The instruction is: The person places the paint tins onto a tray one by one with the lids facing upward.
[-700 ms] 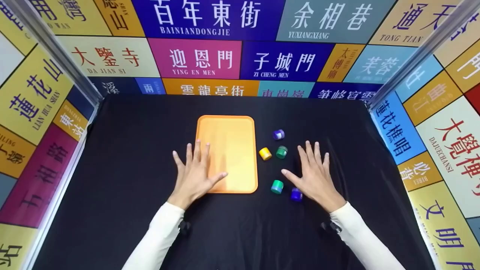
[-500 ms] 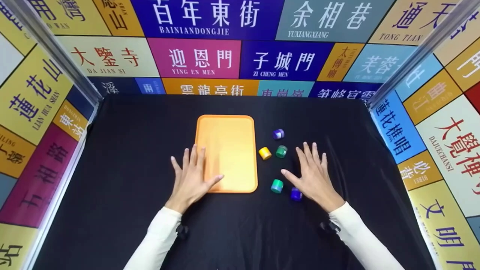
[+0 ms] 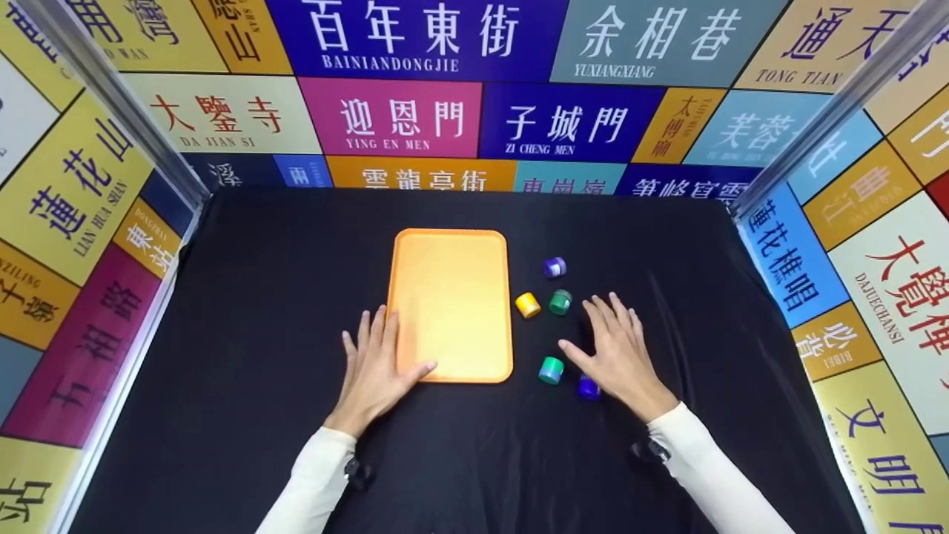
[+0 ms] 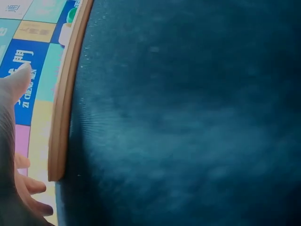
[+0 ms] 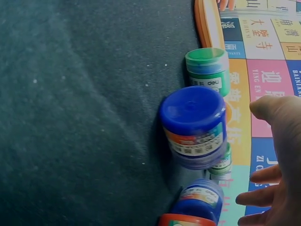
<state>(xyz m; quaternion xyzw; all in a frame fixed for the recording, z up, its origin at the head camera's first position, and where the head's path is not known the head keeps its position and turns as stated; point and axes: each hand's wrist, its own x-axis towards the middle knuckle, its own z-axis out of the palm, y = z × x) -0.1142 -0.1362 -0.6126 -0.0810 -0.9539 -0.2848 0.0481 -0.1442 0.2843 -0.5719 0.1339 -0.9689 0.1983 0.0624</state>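
My left hand (image 3: 377, 378) is at the near left side of an orange tray (image 3: 460, 304), fingers extended and thumb over the tray's near corner; touching or hovering, I cannot tell. In the left wrist view the tray (image 4: 70, 94) shows edge-on beside the fingers. My right hand (image 3: 621, 363) spreads over the cloth, holding nothing. Close to its thumb are a light green jar (image 3: 550, 370) and a blue jar (image 3: 589, 387), partly covered by the hand. Beyond lie a yellow jar (image 3: 527, 305), a dark green jar (image 3: 560, 302) and a purple jar (image 3: 554, 267).
Black cloth (image 3: 259, 297) covers the table. Panels with coloured signs (image 3: 404, 115) wall in the back and both sides. At the bottom of the right wrist view a red-orange piece (image 5: 188, 220) shows against a blue jar (image 5: 202, 197).
My left hand has drawn back and left, its fingers leaving the tray's middle for its left edge. My right hand has pulled slightly nearer, its fingers less spread. The jars stay put.
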